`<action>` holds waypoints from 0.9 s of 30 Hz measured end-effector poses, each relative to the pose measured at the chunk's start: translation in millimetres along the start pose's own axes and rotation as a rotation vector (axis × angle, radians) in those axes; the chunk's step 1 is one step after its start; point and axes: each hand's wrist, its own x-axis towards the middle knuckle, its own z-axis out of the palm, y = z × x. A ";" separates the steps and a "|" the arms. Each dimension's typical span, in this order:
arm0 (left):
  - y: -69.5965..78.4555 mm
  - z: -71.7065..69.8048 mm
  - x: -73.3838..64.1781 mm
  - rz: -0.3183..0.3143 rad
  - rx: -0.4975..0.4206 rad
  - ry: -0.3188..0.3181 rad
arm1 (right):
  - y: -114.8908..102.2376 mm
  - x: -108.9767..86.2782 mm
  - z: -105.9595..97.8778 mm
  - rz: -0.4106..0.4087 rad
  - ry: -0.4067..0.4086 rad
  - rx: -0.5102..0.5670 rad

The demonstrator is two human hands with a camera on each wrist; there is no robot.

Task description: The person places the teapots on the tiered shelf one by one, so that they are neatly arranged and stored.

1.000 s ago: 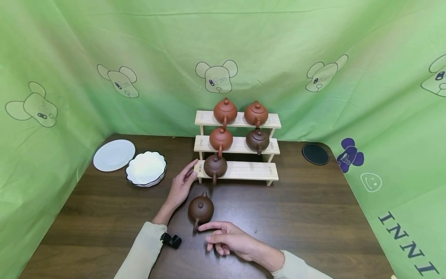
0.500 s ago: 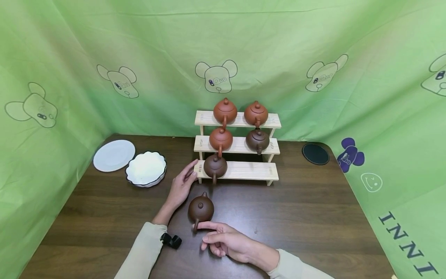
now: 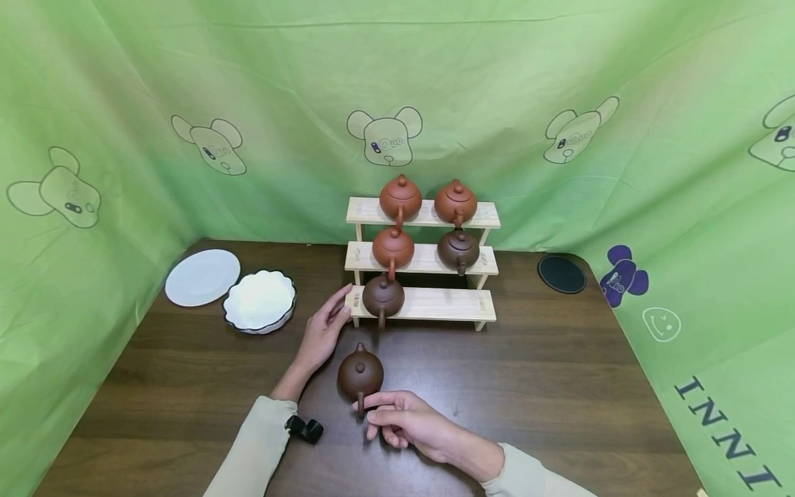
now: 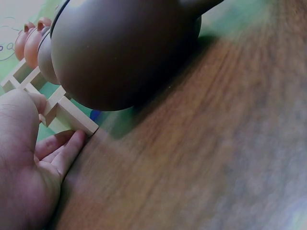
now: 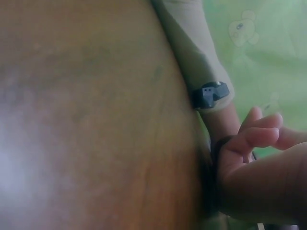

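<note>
A dark brown teapot (image 3: pixel 360 376) stands on the table in front of the tiered wooden stand (image 3: pixel 444 304), its spout toward the stand and its handle toward me. My right hand (image 3: pixel 410 424) holds that handle, the index finger passing behind it with the fingertip out on the left and the thumb close on the right. With thumb and fingers my left hand (image 3: pixel 321 335) grips the left end of the stand's lowest step. The left wrist view shows this teapot (image 4: pixel 120 52) large, close beside the left hand (image 4: pixel 57 153). In the right wrist view the right hand (image 5: pixel 259 163) hides the teapot.
Another dark teapot (image 3: pixel 383 295) sits at the left of the lowest step. Above it are an orange teapot (image 3: pixel 393 248) and a dark one (image 3: pixel 458 250), then two orange ones on top. A white plate (image 3: pixel 201 277), scalloped dish (image 3: pixel 259 301) and black coaster (image 3: pixel 562 274) lie aside.
My right index finger has slid through the teapot's handle and the thumb has come nearer to it. The teapot has turned slightly, its handle swinging right. My left hand has stayed put.
</note>
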 end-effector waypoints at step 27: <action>2.4 -0.7 -0.8 -0.023 0.004 -0.006 | -14.4 -14.1 -15.6 -0.105 0.165 -0.124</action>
